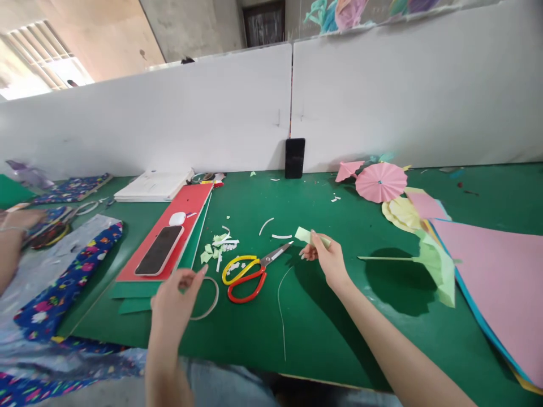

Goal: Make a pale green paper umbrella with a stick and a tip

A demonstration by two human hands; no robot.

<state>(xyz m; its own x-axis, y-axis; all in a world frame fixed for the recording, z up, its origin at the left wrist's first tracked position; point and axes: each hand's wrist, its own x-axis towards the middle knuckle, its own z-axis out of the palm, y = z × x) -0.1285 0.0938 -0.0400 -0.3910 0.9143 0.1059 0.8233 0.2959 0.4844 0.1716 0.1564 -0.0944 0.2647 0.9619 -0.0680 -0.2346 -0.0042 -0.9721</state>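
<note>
My right hand (327, 259) pinches a small pale green paper piece (306, 236) above the green table (322, 328). My left hand (176, 299) hovers nearer the front edge, thumb and fingers curled together, beside a thin white paper ring (211, 299); whether it grips the ring I cannot make out. Between the hands lie scissors (250, 271) with yellow and red handles, blades pointing toward my right hand. Green paper scraps (216, 246) lie behind them.
A phone (160, 250) and a white mouse-like object (177, 218) rest on a red sheet (186, 209). Pink and yellow paper umbrellas (380, 182), a green one (436, 263) and large pink sheets (500, 277) lie at right. Another person's hand (14, 226) is at far left.
</note>
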